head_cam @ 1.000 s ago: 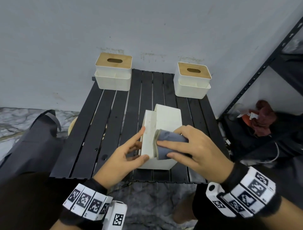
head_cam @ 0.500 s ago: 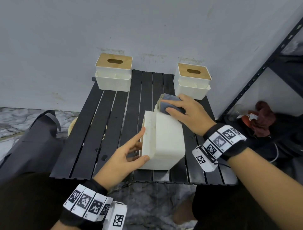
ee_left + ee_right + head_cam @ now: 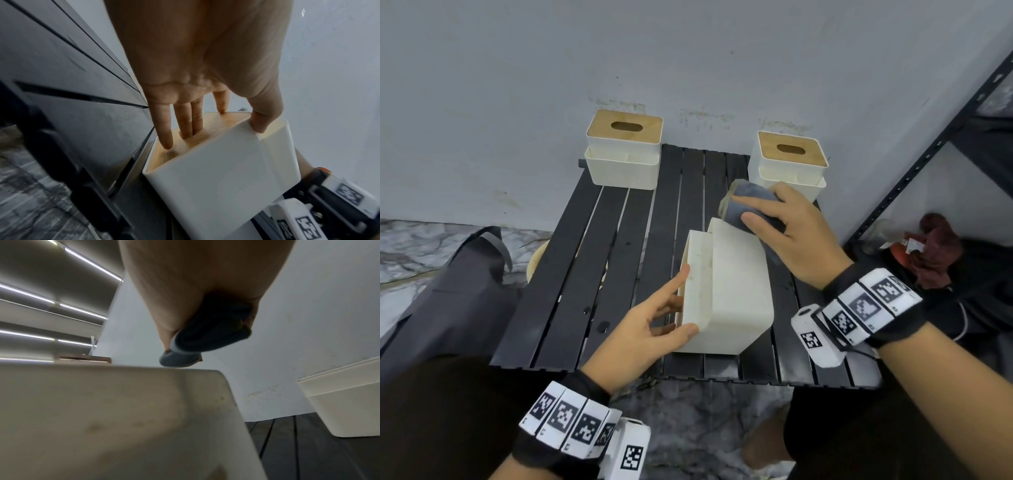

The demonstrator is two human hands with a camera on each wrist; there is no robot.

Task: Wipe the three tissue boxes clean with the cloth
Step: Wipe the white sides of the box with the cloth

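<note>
A white tissue box (image 3: pixel 736 291) lies on its side near the front of the black slatted table (image 3: pixel 592 274). My left hand (image 3: pixel 654 322) holds it, thumb on the upper near corner and fingers against the wooden lid (image 3: pixel 226 120). In the left wrist view two fingers (image 3: pixel 191 120) reach into the lid's slot. My right hand (image 3: pixel 784 233) grips a folded grey cloth (image 3: pixel 750 205) at the box's far end, just over its edge (image 3: pixel 185 369). Two more white boxes with wooden lids stand upright at the back left (image 3: pixel 624 154) and back right (image 3: pixel 787 161).
A grey wall closes off the back of the table. A black metal shelf frame (image 3: pixel 928 154) rises on the right, with a red rag (image 3: pixel 941 246) and dark clutter under it. A dark bag (image 3: pixel 448 291) lies on the marble floor to the left.
My right hand has carried the cloth along the top of the box from its near end to its far end. The left hand and the box have stayed put.
</note>
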